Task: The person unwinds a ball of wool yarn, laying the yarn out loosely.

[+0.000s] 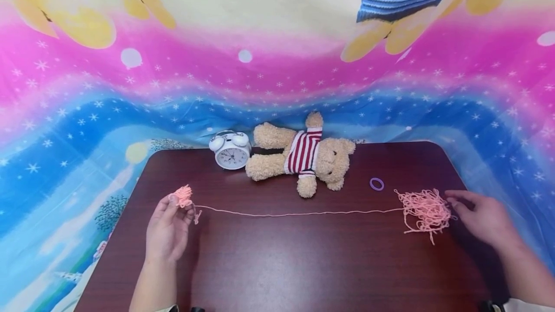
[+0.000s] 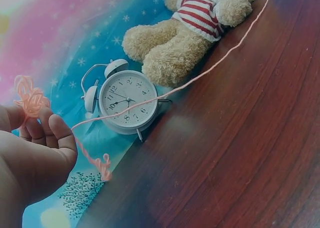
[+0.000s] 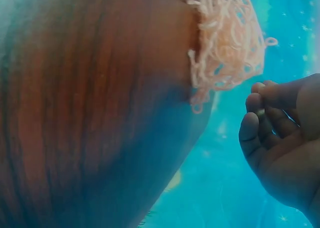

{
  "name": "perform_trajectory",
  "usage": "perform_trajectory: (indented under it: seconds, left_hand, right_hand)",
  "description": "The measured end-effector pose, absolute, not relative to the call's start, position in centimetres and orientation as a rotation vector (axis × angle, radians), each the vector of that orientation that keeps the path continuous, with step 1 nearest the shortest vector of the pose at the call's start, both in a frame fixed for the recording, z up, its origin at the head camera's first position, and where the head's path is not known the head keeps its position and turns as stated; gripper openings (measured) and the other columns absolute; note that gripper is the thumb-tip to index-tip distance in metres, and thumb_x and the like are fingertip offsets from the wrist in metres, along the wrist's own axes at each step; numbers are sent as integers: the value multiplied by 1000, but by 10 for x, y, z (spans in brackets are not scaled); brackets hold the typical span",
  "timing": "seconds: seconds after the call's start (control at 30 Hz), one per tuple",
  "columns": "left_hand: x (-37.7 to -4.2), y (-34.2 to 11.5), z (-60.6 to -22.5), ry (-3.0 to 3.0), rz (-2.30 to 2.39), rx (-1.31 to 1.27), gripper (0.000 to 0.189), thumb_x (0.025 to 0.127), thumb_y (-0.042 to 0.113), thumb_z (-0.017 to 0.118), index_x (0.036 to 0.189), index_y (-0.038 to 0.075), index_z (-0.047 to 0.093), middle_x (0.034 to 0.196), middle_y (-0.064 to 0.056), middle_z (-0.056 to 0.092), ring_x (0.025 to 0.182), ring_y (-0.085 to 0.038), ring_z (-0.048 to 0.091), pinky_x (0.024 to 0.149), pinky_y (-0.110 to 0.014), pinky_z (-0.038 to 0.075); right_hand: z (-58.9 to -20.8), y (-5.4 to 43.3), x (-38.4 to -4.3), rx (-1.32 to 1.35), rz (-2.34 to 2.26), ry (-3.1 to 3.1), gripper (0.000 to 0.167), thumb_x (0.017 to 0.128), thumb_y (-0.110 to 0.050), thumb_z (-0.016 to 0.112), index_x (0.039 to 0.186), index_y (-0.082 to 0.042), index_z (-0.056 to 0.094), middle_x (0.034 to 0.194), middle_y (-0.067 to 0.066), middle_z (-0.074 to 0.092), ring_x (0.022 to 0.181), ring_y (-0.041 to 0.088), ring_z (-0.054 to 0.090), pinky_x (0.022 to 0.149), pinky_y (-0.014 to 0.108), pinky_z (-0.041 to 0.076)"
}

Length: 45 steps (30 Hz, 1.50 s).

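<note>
In the head view, my left hand (image 1: 166,230) pinches a small wound bundle of peach yarn (image 1: 184,196) over the left of the table. The left wrist view shows that bundle (image 2: 32,96) at the fingertips, with a short tail (image 2: 103,165) hanging below the hand. From it one strand (image 1: 277,215) runs across to a loose, tangled yarn pile (image 1: 425,211) on the right. Beside that pile is my right hand (image 1: 487,215), its fingers loosely bent. In the right wrist view its fingertips (image 3: 257,87) are close to the tangle (image 3: 230,43), with no yarn visibly between them.
On the dark wooden table (image 1: 269,264), a white twin-bell alarm clock (image 1: 231,150) stands at the back. A teddy bear (image 1: 303,153) in a striped shirt lies next to it. A purple ring (image 1: 376,184) lies near the pile. Printed cloth (image 1: 277,76) hangs behind.
</note>
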<state>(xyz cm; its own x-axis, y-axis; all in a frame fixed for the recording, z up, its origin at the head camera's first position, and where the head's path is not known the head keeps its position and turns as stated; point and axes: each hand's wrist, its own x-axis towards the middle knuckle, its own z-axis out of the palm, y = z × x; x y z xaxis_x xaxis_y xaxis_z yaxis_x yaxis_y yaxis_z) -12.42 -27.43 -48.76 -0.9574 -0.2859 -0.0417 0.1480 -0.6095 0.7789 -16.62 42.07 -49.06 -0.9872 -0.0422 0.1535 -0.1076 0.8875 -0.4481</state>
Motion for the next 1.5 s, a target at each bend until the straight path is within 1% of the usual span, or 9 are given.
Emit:
perform_trajectory:
  seconds: [0.07, 0.17, 0.37, 0.47, 0.67, 0.73, 0.93, 1.27, 1.5]
  left_hand:
    - [-125, -273, -487, -1251, -2609, 239, 11, 107, 18, 55, 113, 9, 57, 96, -3, 67, 87, -15, 64, 79, -25, 55]
    - [-126, -270, -487, -1276, -2605, 244, 11, 107, 19, 56, 114, 10, 57, 97, -2, 67, 87, -13, 64, 79, -24, 55]
    - [-127, -265, -485, -1314, -2595, 274, 14, 106, 21, 57, 115, 10, 57, 96, -1, 67, 85, -13, 63, 79, -25, 54]
    - [-128, -261, -484, -1335, -2596, 280, 13, 107, 22, 56, 114, 11, 57, 93, -1, 67, 84, -13, 64, 79, -25, 54]
    - [-129, -254, -482, -1394, -2597, 288, 12, 107, 22, 57, 114, 13, 59, 96, 1, 67, 87, -11, 64, 80, -24, 54]
    - [-128, -253, -481, -1416, -2592, 293, 14, 107, 23, 58, 116, 12, 58, 97, 2, 68, 88, -10, 64, 80, -24, 54]
    - [-128, -250, -477, -1437, -2576, 286, 17, 106, 24, 60, 116, 11, 58, 92, 2, 68, 85, -10, 64, 79, -24, 53]
    - [-131, -240, -475, -1487, -2588, 249, 15, 107, 26, 58, 113, 13, 61, 93, 2, 68, 85, -10, 63, 79, -23, 52]
    - [-135, -223, -475, -1547, -2598, 243, 13, 107, 27, 58, 110, 15, 60, 92, 2, 67, 86, -11, 63, 79, -25, 52]
  right_hand:
    - [-486, 419, -166, 120, 696, -2894, 29, 104, -16, 61, 129, -4, 69, 69, 16, 61, 45, 6, 34, 39, 32, 32]
    - [-480, 412, -164, 101, 715, -2864, 30, 103, -16, 62, 129, -4, 70, 92, 27, 71, 46, 7, 38, 41, 32, 33]
    - [-470, 381, -165, 94, 785, -2776, 30, 101, -17, 65, 127, -5, 71, 99, 27, 73, 42, 8, 36, 41, 32, 33]
    - [-468, 363, -168, 126, 831, -2739, 28, 100, -18, 68, 126, -7, 72, 110, 23, 74, 51, 2, 43, 48, 27, 35]
    - [-465, 325, -174, 189, 926, -2696, 25, 98, -16, 72, 122, -10, 75, 104, 13, 76, 69, -3, 61, 55, 16, 44]
    - [-465, 312, -176, 211, 952, -2689, 25, 98, -16, 72, 121, -10, 75, 102, 10, 76, 66, 1, 62, 55, 16, 45]
    - [-470, 278, -181, 294, 962, -2663, 21, 96, -14, 74, 117, -11, 77, 96, 1, 76, 81, 4, 63, 68, 11, 46]
    - [-481, 229, -186, 432, 1020, -2692, 20, 95, -12, 75, 115, -13, 77, 97, -3, 73, 78, 12, 61, 68, 34, 54]
    - [-482, 193, -190, 539, 1138, -2684, 21, 94, -14, 77, 115, -11, 78, 93, -6, 72, 73, 11, 60, 64, 28, 52]
